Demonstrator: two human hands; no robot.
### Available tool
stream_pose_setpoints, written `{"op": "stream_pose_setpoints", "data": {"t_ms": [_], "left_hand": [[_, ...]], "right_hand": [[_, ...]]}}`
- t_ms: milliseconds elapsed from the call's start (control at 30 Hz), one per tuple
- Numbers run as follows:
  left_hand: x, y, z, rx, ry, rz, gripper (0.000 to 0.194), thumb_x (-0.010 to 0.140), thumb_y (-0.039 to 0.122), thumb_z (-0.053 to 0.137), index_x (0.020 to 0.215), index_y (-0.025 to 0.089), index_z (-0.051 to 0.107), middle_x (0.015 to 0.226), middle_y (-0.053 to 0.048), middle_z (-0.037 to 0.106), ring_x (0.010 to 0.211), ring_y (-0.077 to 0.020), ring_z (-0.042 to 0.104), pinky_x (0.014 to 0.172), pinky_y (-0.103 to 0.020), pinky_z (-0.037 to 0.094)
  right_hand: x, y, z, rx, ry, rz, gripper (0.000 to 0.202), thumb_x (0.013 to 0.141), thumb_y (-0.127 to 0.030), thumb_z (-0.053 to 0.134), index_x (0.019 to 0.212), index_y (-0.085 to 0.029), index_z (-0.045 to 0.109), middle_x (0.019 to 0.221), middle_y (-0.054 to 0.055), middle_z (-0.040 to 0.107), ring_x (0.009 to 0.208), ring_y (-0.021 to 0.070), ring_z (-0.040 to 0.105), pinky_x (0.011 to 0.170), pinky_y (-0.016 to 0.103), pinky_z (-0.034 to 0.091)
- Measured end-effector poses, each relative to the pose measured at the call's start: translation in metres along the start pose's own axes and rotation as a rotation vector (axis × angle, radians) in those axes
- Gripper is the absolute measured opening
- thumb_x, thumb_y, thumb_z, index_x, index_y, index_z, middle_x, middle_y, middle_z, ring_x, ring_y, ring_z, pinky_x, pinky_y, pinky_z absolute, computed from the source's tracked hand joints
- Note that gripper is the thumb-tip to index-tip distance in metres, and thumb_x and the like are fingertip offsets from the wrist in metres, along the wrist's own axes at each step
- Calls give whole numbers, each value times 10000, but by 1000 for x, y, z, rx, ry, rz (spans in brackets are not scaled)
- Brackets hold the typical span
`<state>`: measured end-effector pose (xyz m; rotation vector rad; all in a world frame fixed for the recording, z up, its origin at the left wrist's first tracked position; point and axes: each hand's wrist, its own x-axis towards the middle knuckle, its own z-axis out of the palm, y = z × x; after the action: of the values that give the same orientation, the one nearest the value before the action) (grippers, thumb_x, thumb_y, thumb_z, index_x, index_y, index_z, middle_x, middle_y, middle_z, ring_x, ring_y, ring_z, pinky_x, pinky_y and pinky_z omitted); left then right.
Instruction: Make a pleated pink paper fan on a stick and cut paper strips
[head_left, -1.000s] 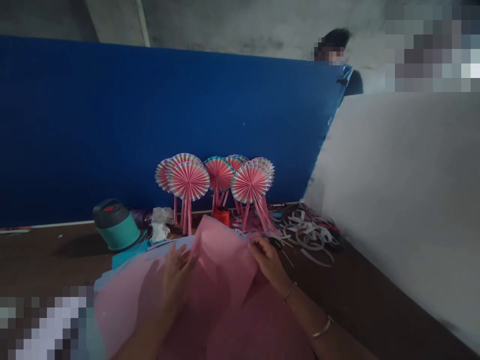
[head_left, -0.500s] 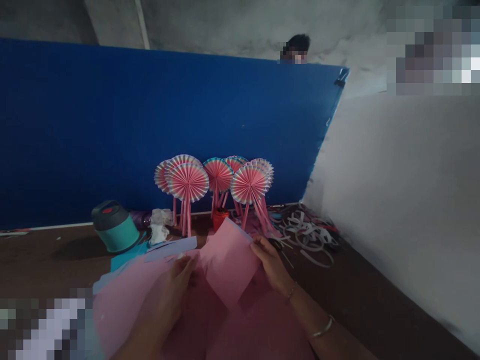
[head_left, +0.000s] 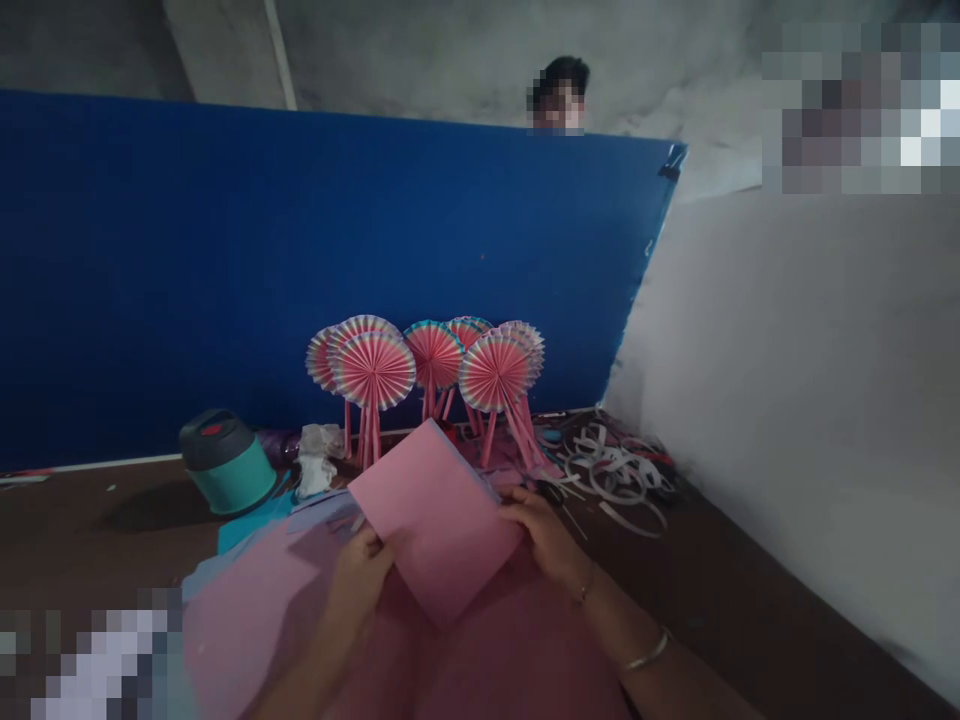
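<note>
A square-cornered sheet of pink paper (head_left: pixel 442 525) is held up in front of me, tilted so one corner points away. My left hand (head_left: pixel 364 572) grips its left edge, thumb on top and fingers underneath. On the opposite edge, my right hand (head_left: pixel 544 530) pinches the paper between thumb and fingers; a bracelet and a bangle are on that wrist. Larger pink sheets (head_left: pixel 247 610) lie below, with a bluish-lilac strip of paper among them. Several pink pleated paper fans (head_left: pixel 373 370) on pink sticks stand beyond the sheet.
A blue board (head_left: pixel 337 220) rises behind the fans, a person's head showing over it. At left sits a teal container with a dark lid (head_left: pixel 229 465), near crumpled white plastic (head_left: pixel 319 460). Curled white strips (head_left: pixel 611 465) lie at right by the pale wall (head_left: pixel 810 400).
The pink sheet has come left and turned flatter toward me. My left hand has taken hold of its left edge. The person behind the board appears farther left.
</note>
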<state>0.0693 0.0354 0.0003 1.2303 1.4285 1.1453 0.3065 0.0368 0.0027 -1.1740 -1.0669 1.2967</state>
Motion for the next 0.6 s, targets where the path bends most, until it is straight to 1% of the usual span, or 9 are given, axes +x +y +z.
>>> {"op": "stream_pose_setpoints", "data": {"t_ms": [67, 167, 233, 300, 367, 400, 433, 500, 600], "left_hand": [[-1, -1, 1, 10, 14, 40, 382, 593, 532, 670, 681, 160, 673, 599, -30, 648, 616, -216, 601, 555, -288, 460], [-7, -3, 5, 48, 70, 56, 410, 616, 576, 639, 581, 171, 593, 494, 25, 513, 495, -148, 476, 485, -252, 362], [-10, -3, 6, 70, 94, 54, 437, 618, 604, 623, 525, 185, 537, 453, 48, 430, 466, -127, 402, 468, -251, 318], [-8, -3, 2, 88, 133, 69, 442, 633, 605, 614, 498, 198, 503, 449, 51, 409, 475, -128, 391, 480, -256, 317], [0, -3, -6, 73, 203, 87, 423, 655, 580, 616, 495, 207, 493, 470, 40, 450, 508, -146, 436, 507, -262, 346], [5, -4, -11, 41, 241, 84, 401, 652, 562, 632, 510, 210, 504, 497, 31, 495, 542, -162, 478, 533, -267, 375], [10, -5, -16, -25, 248, 76, 375, 636, 551, 651, 535, 214, 520, 533, 20, 547, 581, -183, 523, 549, -272, 400], [19, -6, -24, -166, 189, 54, 302, 632, 509, 672, 666, 219, 599, 680, 0, 664, 724, -222, 612, 643, -289, 462], [24, -5, -28, -289, 100, 17, 296, 650, 473, 675, 833, 241, 648, 820, -2, 729, 848, -246, 661, 722, -310, 495]], "right_hand": [[1, 0, -1, -10, 46, -27, 307, 610, -307, 553, 869, -203, 682, 751, 18, 685, 699, 201, 591, 650, 296, 440], [0, 4, 2, 28, 105, -20, 360, 603, -298, 516, 910, -200, 677, 840, 33, 702, 780, 223, 616, 689, 308, 456], [0, 7, 2, 52, 88, -26, 381, 632, -312, 482, 937, -190, 676, 860, 45, 708, 793, 231, 633, 698, 314, 464], [2, 8, -3, -2, 46, -93, 392, 693, -339, 428, 935, -167, 685, 841, 72, 712, 784, 235, 647, 705, 324, 472], [8, 6, -16, -160, 80, -202, 408, 741, -353, 386, 900, -145, 698, 822, 106, 710, 793, 242, 655, 724, 338, 480], [11, 5, -24, -290, 155, -253, 398, 753, -348, 382, 889, -150, 700, 831, 110, 709, 808, 246, 656, 739, 351, 487], [15, 4, -32, -340, 205, -270, 368, 747, -345, 414, 873, -153, 701, 850, 115, 707, 849, 260, 650, 778, 373, 482], [22, 4, -45, -455, 280, -299, 291, 725, -323, 494, 854, -160, 698, 914, 120, 695, 952, 283, 616, 886, 413, 439], [26, 8, -51, -1024, 390, -330, 213, 749, -320, 563, 833, -168, 686, 922, 121, 671, 974, 287, 595, 909, 414, 422]]}}
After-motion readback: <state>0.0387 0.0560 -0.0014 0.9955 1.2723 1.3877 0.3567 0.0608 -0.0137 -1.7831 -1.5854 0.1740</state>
